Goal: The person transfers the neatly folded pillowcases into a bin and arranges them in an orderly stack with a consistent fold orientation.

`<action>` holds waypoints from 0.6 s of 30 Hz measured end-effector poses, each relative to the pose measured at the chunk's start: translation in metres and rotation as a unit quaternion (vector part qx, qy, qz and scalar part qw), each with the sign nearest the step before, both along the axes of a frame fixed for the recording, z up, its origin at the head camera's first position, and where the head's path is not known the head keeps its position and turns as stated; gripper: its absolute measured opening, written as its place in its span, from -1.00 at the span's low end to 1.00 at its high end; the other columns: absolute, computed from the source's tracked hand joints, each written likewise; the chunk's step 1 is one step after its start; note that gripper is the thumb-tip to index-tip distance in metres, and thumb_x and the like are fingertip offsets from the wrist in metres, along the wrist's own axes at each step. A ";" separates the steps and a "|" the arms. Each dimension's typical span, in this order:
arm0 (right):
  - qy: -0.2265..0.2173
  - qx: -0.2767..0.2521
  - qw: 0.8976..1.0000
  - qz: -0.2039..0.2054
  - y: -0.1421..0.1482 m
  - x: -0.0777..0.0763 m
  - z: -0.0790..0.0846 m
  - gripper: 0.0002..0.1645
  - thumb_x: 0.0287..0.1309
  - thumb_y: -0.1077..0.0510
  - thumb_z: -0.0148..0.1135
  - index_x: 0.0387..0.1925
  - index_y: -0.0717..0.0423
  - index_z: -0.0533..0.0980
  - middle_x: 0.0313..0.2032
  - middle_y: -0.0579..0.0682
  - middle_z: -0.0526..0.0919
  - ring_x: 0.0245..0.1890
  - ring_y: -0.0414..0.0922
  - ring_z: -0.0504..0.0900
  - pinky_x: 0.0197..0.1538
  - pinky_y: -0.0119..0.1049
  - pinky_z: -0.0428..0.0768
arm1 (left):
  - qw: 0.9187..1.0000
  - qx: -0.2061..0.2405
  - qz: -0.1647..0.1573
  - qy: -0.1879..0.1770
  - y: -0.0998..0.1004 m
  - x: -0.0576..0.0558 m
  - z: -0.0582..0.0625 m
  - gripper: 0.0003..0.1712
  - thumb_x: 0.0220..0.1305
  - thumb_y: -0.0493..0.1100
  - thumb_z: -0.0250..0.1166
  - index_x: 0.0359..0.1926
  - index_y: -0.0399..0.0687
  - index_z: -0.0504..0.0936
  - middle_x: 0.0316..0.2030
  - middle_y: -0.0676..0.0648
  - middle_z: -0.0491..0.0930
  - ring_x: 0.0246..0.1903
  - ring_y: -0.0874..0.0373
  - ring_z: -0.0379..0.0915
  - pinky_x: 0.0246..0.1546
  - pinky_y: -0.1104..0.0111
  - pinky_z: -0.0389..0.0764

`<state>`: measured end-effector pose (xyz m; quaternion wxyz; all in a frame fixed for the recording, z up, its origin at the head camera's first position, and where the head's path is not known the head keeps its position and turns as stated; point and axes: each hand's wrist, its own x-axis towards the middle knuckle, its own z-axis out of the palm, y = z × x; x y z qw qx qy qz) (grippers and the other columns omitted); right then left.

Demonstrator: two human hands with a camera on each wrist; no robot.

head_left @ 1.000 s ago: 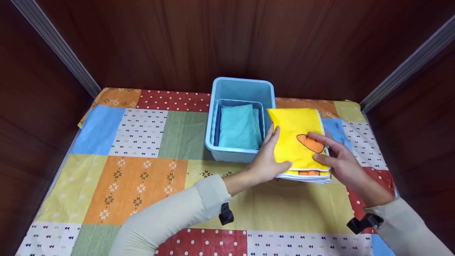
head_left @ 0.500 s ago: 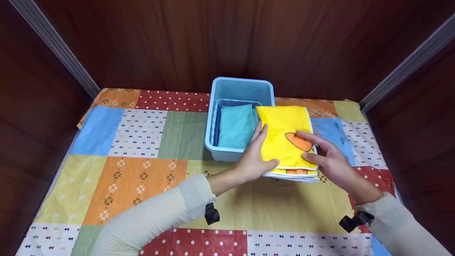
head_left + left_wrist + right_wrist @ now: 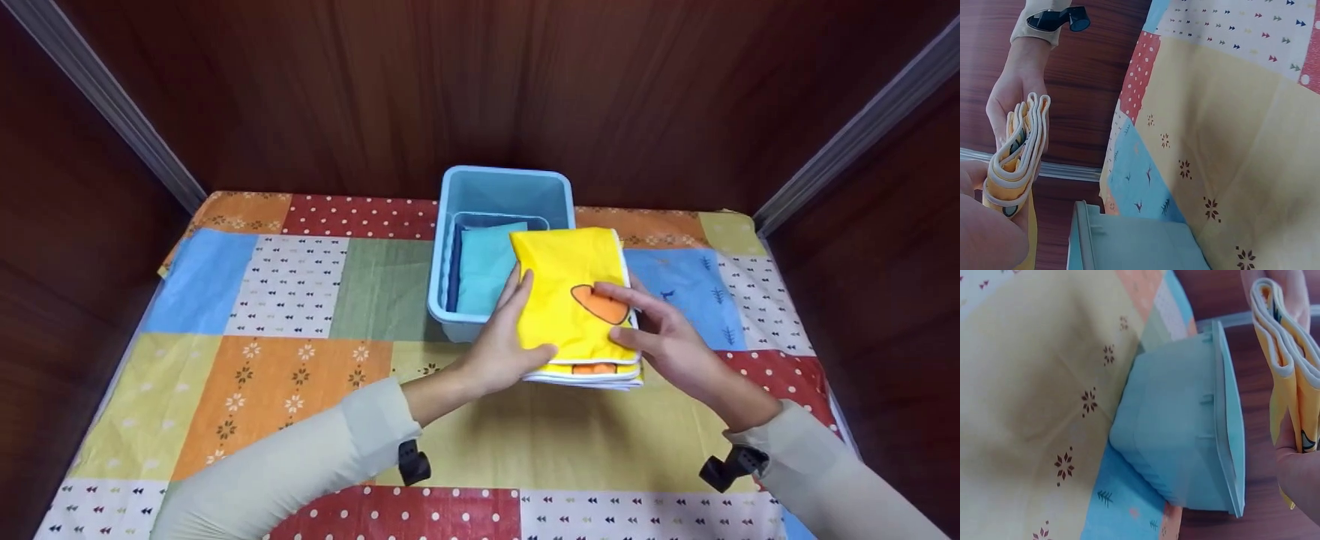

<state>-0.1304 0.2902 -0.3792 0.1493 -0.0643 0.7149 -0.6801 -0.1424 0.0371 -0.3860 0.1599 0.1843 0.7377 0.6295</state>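
Note:
Both hands hold a folded yellow cloth (image 3: 559,262) with an orange carrot print and white edging, raised above the table. My left hand (image 3: 499,341) grips its left edge, thumb on top near the front corner and the other fingers partly hidden along the side. On the right edge, my right hand (image 3: 671,341) pinches it with thumb and fingertips on the print. Stacked layers show end-on in the left wrist view, where the cloth (image 3: 1030,135) is a thick bundle. The cloth overlaps the front right corner of a light blue plastic bin (image 3: 517,191) in the head view.
Inside the bin lies a folded teal cloth (image 3: 484,262), with a dark blue edge (image 3: 454,270) along its left. A patchwork tablecloth (image 3: 300,405) covers the table. Dark wood panels (image 3: 360,97) stand behind and at both sides.
Both hands have carried the yellow cloth leftward, so it now covers more of the bin's right side and of the teal cloth. The grip looks the same. The bin stays in place.

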 end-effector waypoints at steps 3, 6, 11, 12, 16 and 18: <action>-0.001 0.006 1.000 0.006 -0.006 0.000 0.000 -0.32 0.34 0.45 0.10 0.46 0.21 0.32 0.62 -0.01 -0.24 0.55 0.07 -0.19 0.16 -0.28 0.59 | 1.000 -0.002 0.001 -0.002 -0.007 0.002 -0.001 0.13 0.25 -0.38 0.37 0.64 -0.09 -0.15 0.63 0.09 -0.36 0.53 0.14 -0.13 0.28 0.40 0.42; -0.007 0.006 1.000 0.009 -0.010 0.001 0.000 -0.32 0.34 0.44 0.11 0.47 0.20 0.32 0.63 0.00 -0.26 0.56 0.07 -0.22 0.18 -0.30 0.58 | 1.000 -0.009 0.003 -0.001 -0.011 0.004 -0.001 0.13 0.25 -0.37 0.38 0.64 -0.08 -0.14 0.63 0.10 -0.35 0.53 0.13 -0.12 0.27 0.38 0.44; -0.020 0.011 1.000 0.008 -0.016 0.001 0.000 -0.31 0.34 0.42 0.12 0.48 0.16 0.32 0.62 -0.04 -0.25 0.56 0.04 -0.18 0.18 -0.29 0.58 | 1.000 -0.015 0.009 -0.003 -0.018 0.003 -0.002 0.15 0.24 -0.37 0.39 0.64 -0.05 -0.14 0.63 0.10 -0.34 0.52 0.13 -0.12 0.24 0.39 0.47; -0.018 0.015 1.000 0.008 -0.017 0.000 0.000 -0.31 0.34 0.42 0.12 0.48 0.16 0.32 0.62 -0.04 -0.24 0.56 0.04 -0.18 0.18 -0.29 0.58 | 1.000 -0.015 0.010 -0.003 -0.019 0.004 -0.002 0.14 0.24 -0.37 0.39 0.64 -0.05 -0.14 0.63 0.10 -0.34 0.52 0.13 -0.12 0.24 0.38 0.48; -0.005 0.030 0.999 0.015 -0.023 0.000 -0.003 -0.31 0.34 0.41 0.13 0.47 0.15 0.34 0.63 -0.01 -0.25 0.57 0.04 -0.20 0.19 -0.35 0.56 | 1.000 -0.014 0.013 -0.003 -0.026 0.005 -0.003 0.15 0.24 -0.37 0.39 0.64 -0.05 -0.15 0.63 0.10 -0.34 0.52 0.12 -0.10 0.22 0.36 0.51; 0.001 0.032 0.999 0.018 -0.025 0.000 -0.004 -0.31 0.33 0.41 0.12 0.47 0.13 0.35 0.63 -0.02 -0.25 0.57 0.05 -0.20 0.19 -0.35 0.56 | 1.000 -0.015 0.014 -0.004 -0.029 0.006 -0.004 0.15 0.23 -0.37 0.39 0.64 -0.05 -0.15 0.63 0.10 -0.34 0.52 0.12 -0.11 0.21 0.35 0.52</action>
